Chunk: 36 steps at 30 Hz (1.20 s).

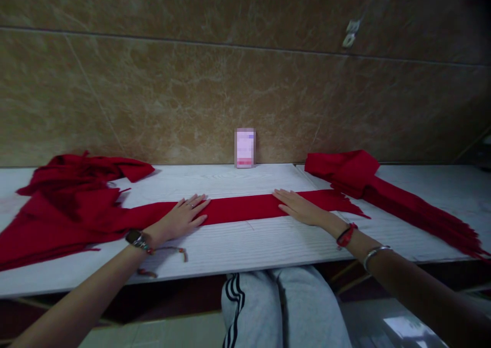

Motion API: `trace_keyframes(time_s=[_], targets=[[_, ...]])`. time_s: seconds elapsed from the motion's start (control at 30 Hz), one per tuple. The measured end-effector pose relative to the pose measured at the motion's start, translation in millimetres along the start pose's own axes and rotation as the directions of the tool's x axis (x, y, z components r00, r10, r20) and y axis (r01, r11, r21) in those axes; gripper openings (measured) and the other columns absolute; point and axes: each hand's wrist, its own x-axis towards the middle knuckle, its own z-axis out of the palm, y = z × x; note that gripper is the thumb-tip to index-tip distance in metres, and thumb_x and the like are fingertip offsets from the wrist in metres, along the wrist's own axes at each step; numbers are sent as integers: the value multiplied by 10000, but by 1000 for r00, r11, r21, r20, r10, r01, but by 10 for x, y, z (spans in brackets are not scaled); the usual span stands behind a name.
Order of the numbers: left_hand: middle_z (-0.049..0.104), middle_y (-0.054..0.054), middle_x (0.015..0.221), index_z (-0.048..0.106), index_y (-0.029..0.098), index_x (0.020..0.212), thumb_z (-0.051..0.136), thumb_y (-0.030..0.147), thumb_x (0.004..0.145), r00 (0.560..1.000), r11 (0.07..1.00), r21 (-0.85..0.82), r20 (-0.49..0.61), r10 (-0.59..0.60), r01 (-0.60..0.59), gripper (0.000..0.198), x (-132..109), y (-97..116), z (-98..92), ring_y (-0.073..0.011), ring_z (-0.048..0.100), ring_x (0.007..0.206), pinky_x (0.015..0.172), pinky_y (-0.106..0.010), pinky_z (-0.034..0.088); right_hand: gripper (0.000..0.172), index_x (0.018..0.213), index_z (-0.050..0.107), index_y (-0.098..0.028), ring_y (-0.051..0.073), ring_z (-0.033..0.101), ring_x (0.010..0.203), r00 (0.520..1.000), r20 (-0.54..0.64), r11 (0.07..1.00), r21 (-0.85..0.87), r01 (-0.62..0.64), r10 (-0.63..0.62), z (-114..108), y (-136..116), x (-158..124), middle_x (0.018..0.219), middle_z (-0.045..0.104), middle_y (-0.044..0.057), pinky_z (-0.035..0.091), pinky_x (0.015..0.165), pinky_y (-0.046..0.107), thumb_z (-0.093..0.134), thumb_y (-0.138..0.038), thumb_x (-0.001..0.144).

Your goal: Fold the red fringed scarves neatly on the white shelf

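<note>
A long red cloth strip (241,208) lies flat across the white table in front of me. My left hand (184,217) rests palm down on the strip's left part, its fingers spread. Farther right, my right hand (297,206) lies flat on the same strip, fingers stretched out toward the left. The strip's right end is cut ragged into points. On the left it runs up to a crumpled pile of red cloth (65,220); whether the two are joined I cannot tell.
A stack of red strips (418,212), folded over at its far end, lies on the right of the white table (245,251). A blurred, phone-shaped object (244,148) leans against the brown tiled wall (192,102). A wall fitting (351,33) sits higher up on the right.
</note>
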Motion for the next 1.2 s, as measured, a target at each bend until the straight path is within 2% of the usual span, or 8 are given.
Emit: trace_keyframes(time_s=[0.17, 0.3, 0.47, 0.57, 0.7, 0.8, 0.93, 1.2], targets=[[223, -96, 1469, 287, 227, 1397, 240, 459, 929, 999, 1000, -18, 40, 14, -13, 524, -6, -123, 31, -267, 176, 1350, 1048, -508, 203, 524, 1356, 377, -163, 234, 267, 1323, 996, -38, 995, -58, 75, -77, -159, -26, -167, 1430, 335, 110, 243, 1079, 451, 381, -407, 892], [282, -96, 1449, 331, 202, 1376, 269, 461, 915, 997, 997, -45, 53, 64, -62, 532, 215, -104, -74, -265, 219, 1338, 1049, -493, 209, 448, 1294, 468, -166, 231, 368, 1272, 993, 8, 985, -128, 119, -119, -280, -13, -348, 1355, 451, 101, 320, 1051, 416, 430, -288, 865], [495, -108, 1309, 467, 128, 1274, 326, 384, 900, 965, 956, -132, -6, 263, -261, 475, 918, 410, -358, -195, 473, 1174, 1000, -298, 323, 454, 1232, 527, -124, 223, 526, 1137, 994, 93, 956, -282, 87, -63, -335, -38, -433, 1253, 551, 127, 430, 964, 369, 381, -65, 806], [539, -129, 1256, 514, 100, 1222, 392, 344, 873, 942, 929, -167, -9, 335, -331, 444, 1379, 861, -443, -206, 511, 1122, 955, -284, 353, 472, 1212, 541, -117, 230, 559, 1096, 997, 67, 931, -360, 53, -31, -343, -19, -472, 1222, 571, 149, 476, 904, 363, 364, -6, 789], [579, -119, 1203, 547, 112, 1198, 486, 346, 811, 954, 932, -260, 96, 284, -252, 456, 1849, 1365, -443, -203, 537, 1063, 894, -248, 370, 454, 1206, 533, -80, 232, 575, 1071, 998, 56, 894, -446, 42, -19, -349, 76, -577, 1203, 578, 176, 496, 870, 352, 395, 14, 783], [679, -102, 973, 664, 110, 989, 565, 335, 730, 947, 934, -298, 189, 258, -195, 357, 2105, 1547, -424, -210, 597, 873, 749, -253, 421, 425, 1214, 520, -54, 215, 549, 1107, 997, 62, 888, -456, 65, -42, -354, 127, -635, 1215, 569, 174, 475, 899, 322, 411, -9, 805], [677, -53, 694, 686, 120, 702, 631, 268, 615, 916, 913, -392, 314, 250, -115, 180, 2326, 1558, -430, -184, 581, 686, 632, -252, 417, 390, 1212, 527, -69, 210, 529, 1133, 998, 16, 889, -453, 62, -61, -356, 97, -620, 1225, 568, 155, 454, 926, 314, 435, -62, 834], [627, -14, 620, 662, 148, 672, 616, 271, 592, 870, 800, -600, 405, 280, 22, 153, 2299, 1464, -438, -131, 516, 603, 567, -218, 392, 310, 1162, 558, -101, 204, 572, 1065, 987, -46, 917, -379, 128, -157, -319, -42, -479, 1174, 605, 144, 466, 885, 321, 461, -161, 874]])
